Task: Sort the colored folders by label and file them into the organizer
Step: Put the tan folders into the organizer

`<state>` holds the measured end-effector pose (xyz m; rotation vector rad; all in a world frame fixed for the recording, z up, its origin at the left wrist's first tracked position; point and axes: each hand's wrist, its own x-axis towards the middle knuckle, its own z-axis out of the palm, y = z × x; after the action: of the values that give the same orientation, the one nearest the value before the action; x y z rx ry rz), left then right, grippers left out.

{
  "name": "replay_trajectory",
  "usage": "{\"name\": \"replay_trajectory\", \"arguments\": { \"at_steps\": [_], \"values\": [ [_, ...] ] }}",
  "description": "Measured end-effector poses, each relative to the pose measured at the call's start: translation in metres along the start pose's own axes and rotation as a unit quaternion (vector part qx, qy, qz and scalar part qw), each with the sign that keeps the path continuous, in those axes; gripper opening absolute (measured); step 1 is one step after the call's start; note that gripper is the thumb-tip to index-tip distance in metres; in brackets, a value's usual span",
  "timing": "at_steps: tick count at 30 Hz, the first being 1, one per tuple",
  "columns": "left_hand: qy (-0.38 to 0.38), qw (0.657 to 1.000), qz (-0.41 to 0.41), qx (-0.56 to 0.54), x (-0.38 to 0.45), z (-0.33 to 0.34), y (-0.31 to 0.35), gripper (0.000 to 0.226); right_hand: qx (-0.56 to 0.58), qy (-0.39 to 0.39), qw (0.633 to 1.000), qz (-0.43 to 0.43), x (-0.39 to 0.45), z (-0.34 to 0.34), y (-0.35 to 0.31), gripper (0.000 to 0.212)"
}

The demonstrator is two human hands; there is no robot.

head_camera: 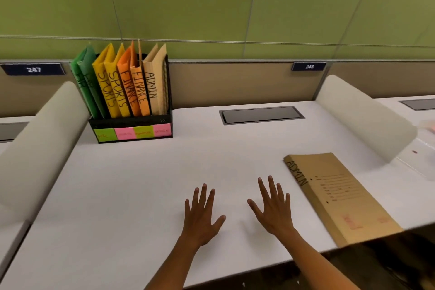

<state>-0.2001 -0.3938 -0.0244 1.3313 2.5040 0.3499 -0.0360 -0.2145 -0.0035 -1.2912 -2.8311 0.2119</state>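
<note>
A black organizer (131, 122) stands at the desk's back left, with coloured sticky labels on its front. In it stand two green folders (86, 82), two yellow SPORTS folders (110, 87), two orange FINANCE folders (134, 85) and a tan ADMIN folder (155, 82). Another tan ADMIN folder (339, 195) lies flat at the desk's right front. My left hand (201, 215) and my right hand (274, 209) lie over the desk's front middle with fingers spread, holding nothing. The right hand is a little left of the flat folder.
The white desk (141, 183) has padded side dividers at left (40, 143) and right (362, 115). A closed cable hatch (261, 114) sits at the back middle. A green partition wall rises behind. The desk's front edge runs close beneath my forearms.
</note>
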Motion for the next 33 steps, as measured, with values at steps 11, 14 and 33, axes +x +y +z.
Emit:
{"name": "replay_trajectory", "arguments": {
  "at_steps": [11,14,33],
  "values": [
    [-0.030,0.999,0.042,0.007,0.036,0.031,0.105,0.084,0.016,-0.001,0.997,0.069,0.000,-0.007,0.115,0.081],
    [-0.037,0.998,0.047,0.006,0.046,0.039,0.144,0.084,0.043,-0.005,0.996,0.073,0.006,-0.008,0.149,0.082],
    [-0.097,0.991,0.002,-0.095,0.085,0.109,0.293,0.083,0.098,-0.033,0.976,0.191,0.034,-0.010,0.353,0.087]
  ]
}}
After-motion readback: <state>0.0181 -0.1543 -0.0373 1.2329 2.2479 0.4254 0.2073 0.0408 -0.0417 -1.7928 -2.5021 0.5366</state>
